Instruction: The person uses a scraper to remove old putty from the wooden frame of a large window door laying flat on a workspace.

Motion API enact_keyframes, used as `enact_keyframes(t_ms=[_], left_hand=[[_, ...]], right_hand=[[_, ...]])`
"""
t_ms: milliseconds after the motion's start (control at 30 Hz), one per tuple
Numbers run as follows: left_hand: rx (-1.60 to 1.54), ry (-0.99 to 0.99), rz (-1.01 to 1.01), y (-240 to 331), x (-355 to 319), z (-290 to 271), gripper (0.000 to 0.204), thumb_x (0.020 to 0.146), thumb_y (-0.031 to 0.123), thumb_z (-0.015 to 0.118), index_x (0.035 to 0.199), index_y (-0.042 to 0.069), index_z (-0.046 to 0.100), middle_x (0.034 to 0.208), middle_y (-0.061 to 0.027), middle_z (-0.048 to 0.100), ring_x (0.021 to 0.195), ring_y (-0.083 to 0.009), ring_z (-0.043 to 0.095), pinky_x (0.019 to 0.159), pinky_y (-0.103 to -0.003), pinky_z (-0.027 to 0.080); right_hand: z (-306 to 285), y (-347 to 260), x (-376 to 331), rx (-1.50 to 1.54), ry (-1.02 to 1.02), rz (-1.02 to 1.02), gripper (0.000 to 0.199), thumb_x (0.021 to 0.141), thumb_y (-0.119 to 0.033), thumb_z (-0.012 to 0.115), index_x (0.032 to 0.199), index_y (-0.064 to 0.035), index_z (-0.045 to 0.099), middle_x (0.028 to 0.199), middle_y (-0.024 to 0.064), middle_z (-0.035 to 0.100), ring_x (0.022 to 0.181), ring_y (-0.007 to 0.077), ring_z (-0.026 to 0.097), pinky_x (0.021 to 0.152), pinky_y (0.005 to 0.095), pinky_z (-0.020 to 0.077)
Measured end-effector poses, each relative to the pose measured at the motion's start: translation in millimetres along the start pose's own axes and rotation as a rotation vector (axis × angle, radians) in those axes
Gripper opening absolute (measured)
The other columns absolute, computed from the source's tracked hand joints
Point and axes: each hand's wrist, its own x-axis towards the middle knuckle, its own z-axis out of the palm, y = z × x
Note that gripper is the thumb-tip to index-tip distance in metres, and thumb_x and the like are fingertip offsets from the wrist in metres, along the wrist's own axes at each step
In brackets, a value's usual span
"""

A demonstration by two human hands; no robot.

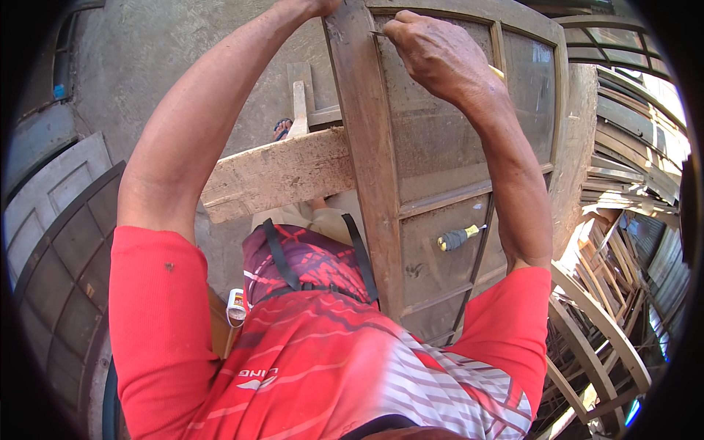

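A brown wooden frame with dusty glass panes (370, 147), like a window or door, lies in front of me on the right. My right hand (444, 59) is closed over its far part, and a thin dark tip sticks out from the fingers beside the frame's left stile. The rest of what it holds is hidden. My left hand (319, 6) is at the top edge of the picture by the stile's far end, its fingers cut off from view. A screwdriver (456, 238) with a yellow and dark grey handle lies on a nearer pane. Something yellow (497, 72) shows beside my right wrist.
A rough plank (279, 176) passes under the frame, with wooden pieces (299, 103) beyond it. Stacked boards and scrap wood (631, 147) fill the right side. Panelled frames (59, 286) lean at the left. A small white container (236, 304) stands near my left side.
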Motion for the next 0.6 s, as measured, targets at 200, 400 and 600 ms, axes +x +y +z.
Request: enact_keyframes(t_ms=[200,400,600], left_hand=[[0.004,0.015,0.017,-15,-2,14,0.010,0.091,0.012,0.054,0.096,0.003,0.054,0.088,-0.0204,0.068,0.077,-0.0390,0.070,0.064,-0.049,0.057],[0.092,-0.090,-0.049,-10,-3,5,0.014,0.093,0.013,0.053,0.103,0.003,0.054,0.090,-0.0238,0.069,0.079,-0.0413,0.071,0.066,-0.052,0.058],[0.151,-0.215,-0.088,-9,7,-6,0.021,0.097,0.018,0.050,0.108,0.001,0.055,0.099,-0.0291,0.070,0.086,-0.0459,0.071,0.074,-0.054,0.058]], right_hand=[[9,-13,-36,0.034,-0.067,-0.043,0.016,0.094,-0.003,0.055,0.101,-0.0020,0.069,0.105,0.0126,0.070,0.102,0.0307,0.071,0.084,0.0424,0.0609],[18,-27,-94,0.168,-0.208,-0.099,0.008,0.093,-0.004,0.056,0.097,-0.0020,0.063,0.096,0.0133,0.063,0.097,0.0324,0.068,0.081,0.0433,0.0573],[23,-29,-83,0.067,0.007,-0.079,0.013,0.089,-0.014,0.064,0.094,-0.0022,0.069,0.097,0.0114,0.067,0.098,0.0281,0.070,0.080,0.0387,0.0605]])
